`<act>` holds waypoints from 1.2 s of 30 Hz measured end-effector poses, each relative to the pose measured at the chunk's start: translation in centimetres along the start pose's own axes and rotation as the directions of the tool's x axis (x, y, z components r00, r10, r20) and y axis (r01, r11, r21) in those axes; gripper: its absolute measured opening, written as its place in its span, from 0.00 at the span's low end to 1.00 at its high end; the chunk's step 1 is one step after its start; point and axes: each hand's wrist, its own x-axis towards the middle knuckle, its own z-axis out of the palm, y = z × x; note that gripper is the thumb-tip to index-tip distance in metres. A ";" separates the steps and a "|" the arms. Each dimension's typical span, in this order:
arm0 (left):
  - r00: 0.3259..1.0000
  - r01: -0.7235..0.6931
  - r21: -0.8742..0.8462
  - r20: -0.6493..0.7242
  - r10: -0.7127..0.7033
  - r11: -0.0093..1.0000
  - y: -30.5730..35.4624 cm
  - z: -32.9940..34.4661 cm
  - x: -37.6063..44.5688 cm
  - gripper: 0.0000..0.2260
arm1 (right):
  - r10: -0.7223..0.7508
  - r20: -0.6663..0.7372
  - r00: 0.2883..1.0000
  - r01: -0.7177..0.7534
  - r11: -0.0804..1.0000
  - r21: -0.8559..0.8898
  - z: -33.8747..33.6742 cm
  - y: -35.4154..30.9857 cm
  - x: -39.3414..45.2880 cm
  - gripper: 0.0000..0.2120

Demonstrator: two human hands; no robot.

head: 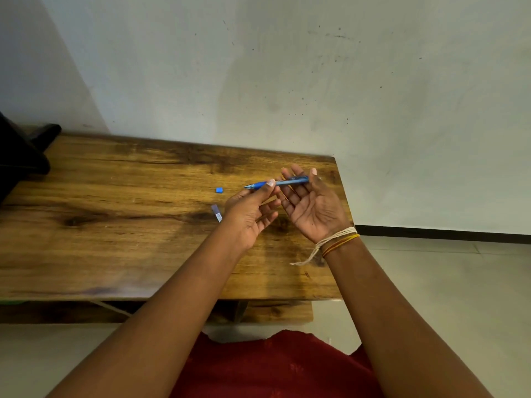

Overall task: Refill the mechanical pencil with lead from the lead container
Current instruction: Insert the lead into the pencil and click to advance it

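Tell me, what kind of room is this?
Probably a plain room in a home or small workspace; hard to say exactly. A low wooden table stands against a bare, scuffed white wall on a pale tiled floor.

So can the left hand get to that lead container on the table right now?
Probably yes: the lead container lies uncovered just beside the left hand, though its fingers hold the pencil.
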 end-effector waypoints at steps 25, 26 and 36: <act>0.981 0.170 0.236 0.053 -0.187 0.957 -0.1 -2.0 -1.2 0.10 | -0.099 -0.020 0.995 0.100 0.939 0.330 2.1 -1.5 0.7 0.33; 0.978 0.185 0.234 0.051 -0.202 0.954 0.0 -2.1 -1.2 0.12 | -0.098 -0.009 0.995 0.095 0.942 0.321 2.1 -1.6 0.6 0.34; 0.959 0.267 0.235 0.034 -0.282 0.935 0.7 -2.9 -0.8 0.21 | -0.075 -0.076 0.994 0.090 0.970 0.228 2.6 -1.8 0.6 0.28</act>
